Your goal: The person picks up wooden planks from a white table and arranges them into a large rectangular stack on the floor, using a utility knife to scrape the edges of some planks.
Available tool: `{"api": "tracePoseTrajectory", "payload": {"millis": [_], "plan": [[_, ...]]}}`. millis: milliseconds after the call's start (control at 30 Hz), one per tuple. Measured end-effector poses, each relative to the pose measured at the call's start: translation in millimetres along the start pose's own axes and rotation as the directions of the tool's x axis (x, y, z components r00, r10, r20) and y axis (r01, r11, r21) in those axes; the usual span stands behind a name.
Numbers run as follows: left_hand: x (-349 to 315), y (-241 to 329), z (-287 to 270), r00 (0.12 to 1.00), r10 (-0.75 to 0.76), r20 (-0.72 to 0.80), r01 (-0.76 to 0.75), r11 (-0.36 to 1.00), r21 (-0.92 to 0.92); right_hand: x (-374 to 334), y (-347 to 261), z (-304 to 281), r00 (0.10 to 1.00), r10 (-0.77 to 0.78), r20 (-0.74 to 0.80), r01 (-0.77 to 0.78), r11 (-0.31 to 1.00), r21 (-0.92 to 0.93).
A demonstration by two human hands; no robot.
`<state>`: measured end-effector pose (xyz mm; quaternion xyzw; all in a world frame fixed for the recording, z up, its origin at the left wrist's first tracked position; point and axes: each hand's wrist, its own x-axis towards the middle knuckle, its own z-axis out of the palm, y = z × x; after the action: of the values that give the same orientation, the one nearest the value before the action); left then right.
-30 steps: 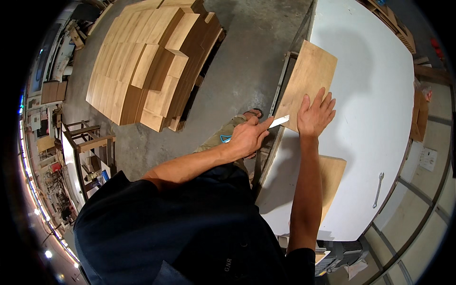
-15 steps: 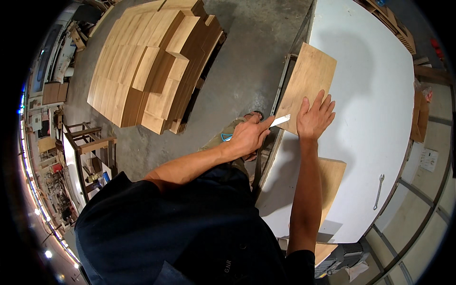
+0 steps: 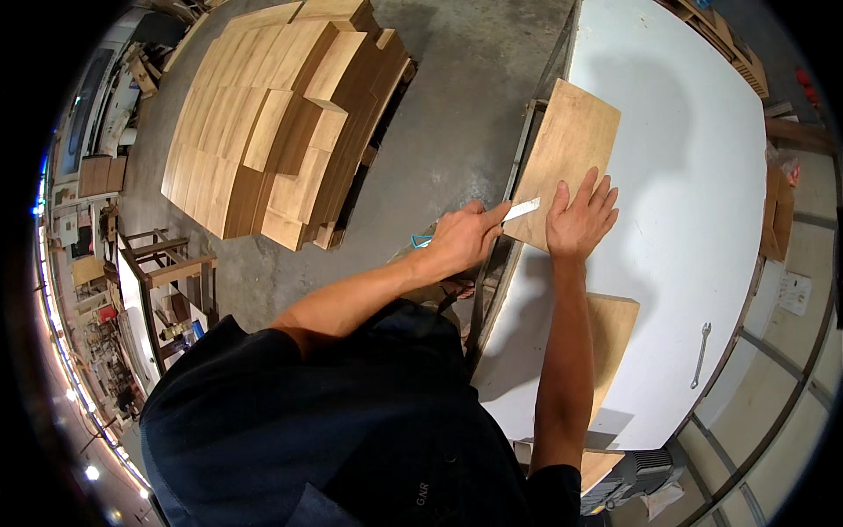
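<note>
My left hand (image 3: 463, 237) is closed round a knife, with its flat bright blade (image 3: 522, 209) reaching out past the fingers. The blade lies over the near left corner of a light wooden board (image 3: 571, 140). Most of the handle is hidden in my grip; a blue loop (image 3: 421, 241) shows behind the hand. My right hand (image 3: 581, 215) rests flat on the board's near right part, fingers spread. The board lies on a white tabletop (image 3: 676, 255), along its left edge.
A second wooden board (image 3: 615, 338) lies nearer on the tabletop, partly behind my right forearm. A wrench (image 3: 701, 356) lies at the right. Stacked wooden pieces (image 3: 272, 123) stand on a pallet at the left, beyond a strip of concrete floor (image 3: 439, 114). A dark motor (image 3: 637, 474) sits below the table's near end.
My left hand has shifted slightly forward and right, and the blade now lies a little farther over the board. The right hand stays in nearly the same place.
</note>
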<state>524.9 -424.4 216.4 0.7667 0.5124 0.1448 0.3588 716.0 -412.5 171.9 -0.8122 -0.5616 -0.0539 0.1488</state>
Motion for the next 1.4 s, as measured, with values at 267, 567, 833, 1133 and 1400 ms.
{"api": "tracePoseTrajectory", "payload": {"millis": [267,567,833,1133,1400], "plan": [[37.0,-3.2,-4.3,0.997,0.054,-0.047,-0.053,0.998,0.017,1.2,-0.8,-2.1,1.0,0.003,0.013,-0.003,1.0,0.015],[66.8,1.1,-12.5,0.997,0.074,-0.031,-0.073,0.997,0.041,0.6,0.9,-0.2,1.0,-0.009,-0.024,0.009,1.0,0.025],[89.9,-5.8,-11.7,0.994,0.094,-0.061,-0.093,0.996,0.013,0.1,-0.7,-1.1,0.993,-0.041,-0.114,0.047,0.998,0.045],[120.6,-14.3,-10.7,0.983,0.158,-0.096,-0.156,0.987,0.031,0.8,-2.2,-6.1,0.993,-0.055,-0.105,0.062,0.996,0.068],[151.6,-9.7,-18.4,0.993,0.113,-0.034,-0.111,0.993,0.05,2.3,-1.2,-7.1,0.996,-0.051,-0.072,0.057,0.996,0.071]]}}
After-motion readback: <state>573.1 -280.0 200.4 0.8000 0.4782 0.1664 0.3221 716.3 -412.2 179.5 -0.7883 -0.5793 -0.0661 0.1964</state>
